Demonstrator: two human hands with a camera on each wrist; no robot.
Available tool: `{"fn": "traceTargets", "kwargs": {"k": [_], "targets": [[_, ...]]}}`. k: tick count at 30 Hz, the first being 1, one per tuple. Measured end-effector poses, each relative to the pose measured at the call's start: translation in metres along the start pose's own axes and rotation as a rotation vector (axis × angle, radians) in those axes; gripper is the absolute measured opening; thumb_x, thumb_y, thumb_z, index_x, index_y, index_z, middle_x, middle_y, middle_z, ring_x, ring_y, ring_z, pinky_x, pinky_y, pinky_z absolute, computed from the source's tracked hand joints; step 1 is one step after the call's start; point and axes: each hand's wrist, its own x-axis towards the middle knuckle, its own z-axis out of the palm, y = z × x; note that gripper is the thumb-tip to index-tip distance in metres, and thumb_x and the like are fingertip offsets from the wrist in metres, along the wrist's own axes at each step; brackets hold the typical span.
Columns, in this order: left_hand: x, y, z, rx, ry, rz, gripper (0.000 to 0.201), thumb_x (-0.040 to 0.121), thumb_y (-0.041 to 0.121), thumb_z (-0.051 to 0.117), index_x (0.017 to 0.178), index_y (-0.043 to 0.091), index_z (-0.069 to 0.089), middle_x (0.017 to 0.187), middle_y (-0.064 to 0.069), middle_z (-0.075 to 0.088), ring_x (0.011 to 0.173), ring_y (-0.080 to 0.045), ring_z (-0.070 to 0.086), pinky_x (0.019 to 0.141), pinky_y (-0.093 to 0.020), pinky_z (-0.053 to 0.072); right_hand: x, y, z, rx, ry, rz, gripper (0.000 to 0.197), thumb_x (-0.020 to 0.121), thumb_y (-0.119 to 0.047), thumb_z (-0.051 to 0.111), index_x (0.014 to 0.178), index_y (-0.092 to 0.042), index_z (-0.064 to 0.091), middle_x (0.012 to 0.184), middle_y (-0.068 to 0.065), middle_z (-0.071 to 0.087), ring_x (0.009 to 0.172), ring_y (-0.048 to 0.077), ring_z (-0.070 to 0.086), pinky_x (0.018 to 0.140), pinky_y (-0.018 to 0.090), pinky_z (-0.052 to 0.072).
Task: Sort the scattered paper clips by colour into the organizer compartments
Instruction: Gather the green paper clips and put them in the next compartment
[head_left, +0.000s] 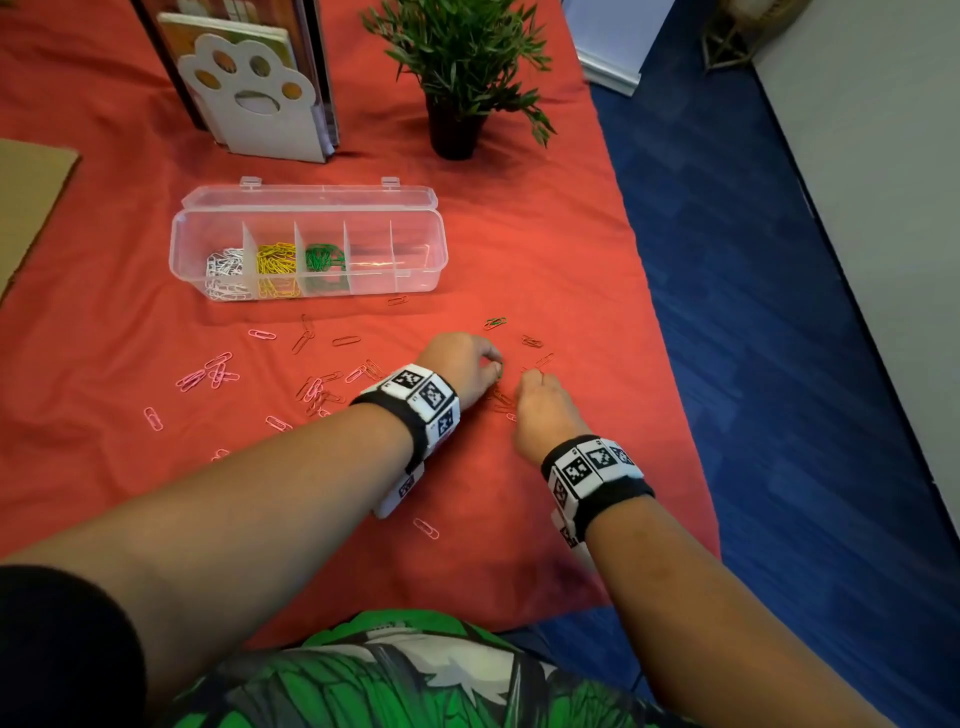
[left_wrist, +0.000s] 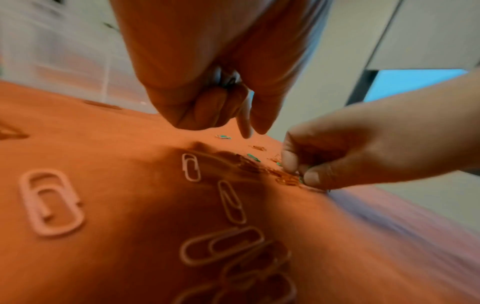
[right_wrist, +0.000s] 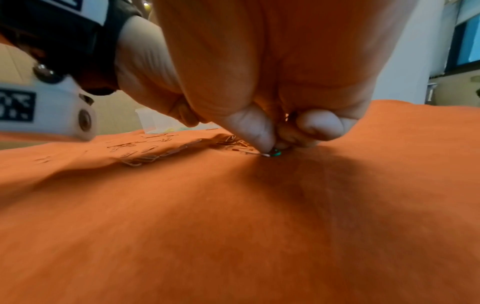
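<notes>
The organizer (head_left: 311, 244) sits on the surface (head_left: 519, 234) at twelve o'clock from the scattered paper clips (head_left: 311, 387); a potted plant (head_left: 457, 78) stands behind it at one o'clock, a bookend (head_left: 254, 98) at eleven.

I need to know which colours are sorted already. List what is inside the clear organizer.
The organizer holds white clips, yellow clips and green clips in its three left compartments. The fourth looks empty; glare hides the rightmost.

Place: an office or study room, by the look of it.
Floor: blue carpet tiles (head_left: 769, 291) beside the table (head_left: 545, 218), which is draped in red cloth.
Desk items: paw-shaped white bookend (head_left: 260, 98) holding books, clear compartment organizer (head_left: 415, 260), small potted plant (head_left: 457, 67).
Walls: pale panels (head_left: 883, 156), white baseboard.
</notes>
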Motion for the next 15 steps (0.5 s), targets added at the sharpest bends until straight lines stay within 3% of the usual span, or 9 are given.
{"fn": "traceTargets", "kwargs": {"k": [6, 8, 11, 13, 15], "targets": [[0.012, 0.006, 0.012, 0.273, -0.078, 0.091, 0.030, 0.086, 0.035, 0.056, 0.106, 0.015, 0.064, 0.112, -0.012, 0.059, 0.106, -0.030, 0.057, 0.088, -0.035, 0.046, 0.011, 0.025, -0.009, 0.186, 0.000, 0.108, 0.026, 0.086, -0.005, 0.043, 0.108, -0.002, 0.055, 0.115, 0.020, 0.056, 0.111, 0.034, 0.053, 0.097, 0.034, 0.041], [0.015, 0.006, 0.015, 0.314, -0.085, 0.112, 0.029, 0.085, 0.032, 0.057, 0.105, 0.012, 0.063, 0.113, -0.013, 0.058, 0.106, -0.031, 0.057, 0.088, -0.036, 0.046, 0.016, 0.034, -0.018, 0.389, -0.033, 0.177, 0.018, 0.090, -0.005, 0.042, 0.095, -0.005, 0.059, 0.097, 0.017, 0.062, 0.093, 0.028, 0.058, 0.082, 0.030, 0.045], [0.019, 0.007, 0.017, 0.324, -0.105, 0.136, 0.026, 0.086, 0.026, 0.056, 0.105, 0.010, 0.063, 0.114, -0.014, 0.058, 0.107, -0.032, 0.057, 0.091, -0.037, 0.046, 0.016, 0.038, -0.032, 0.986, -0.052, 0.350, 0.025, 0.091, 0.002, 0.036, 0.075, -0.013, 0.047, 0.070, 0.007, 0.051, 0.063, 0.017, 0.054, 0.050, 0.022, 0.048], [0.020, 0.007, 0.015, 0.313, -0.127, 0.117, 0.025, 0.087, 0.022, 0.053, 0.106, 0.007, 0.062, 0.115, -0.016, 0.058, 0.108, -0.032, 0.056, 0.091, -0.037, 0.044, 0.014, 0.037, -0.038, 1.287, -0.008, 0.390, 0.027, 0.091, 0.006, 0.034, 0.074, -0.011, 0.046, 0.070, 0.007, 0.047, 0.057, 0.015, 0.054, 0.043, 0.018, 0.048], [0.021, 0.005, 0.014, 0.242, -0.106, 0.093, 0.022, 0.087, 0.021, 0.052, 0.101, 0.007, 0.062, 0.112, -0.017, 0.060, 0.105, -0.032, 0.056, 0.090, -0.034, 0.043, 0.016, 0.037, -0.039, 1.358, 0.021, 0.362, 0.029, 0.089, 0.011, 0.035, 0.073, -0.009, 0.048, 0.069, 0.007, 0.046, 0.050, 0.011, 0.054, 0.042, 0.016, 0.046]]}}
